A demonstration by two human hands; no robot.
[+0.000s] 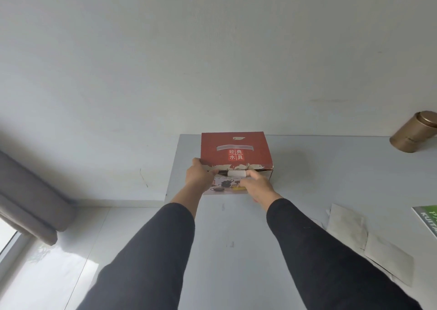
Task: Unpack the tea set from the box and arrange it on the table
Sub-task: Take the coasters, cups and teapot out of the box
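Hands at red box front edge

Both arms outstretched, black sleeves; left hand and right hand fingers curled, gripping.

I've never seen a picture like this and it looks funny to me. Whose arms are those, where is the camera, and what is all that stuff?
The camera sits on a person's head and looks forward and down, so you see their own two arms in black sleeves reaching out. There is no machine here, and only this one view.

The left hand and the right hand are both at the front of a red box, which stands on a pale grey table. Their fingers are at the edge of the lid, which looks only slightly lifted. I cannot see what is inside yet.

Also on the table: a gold tin far right, some white paper sheets, and a green booklet at the edge.
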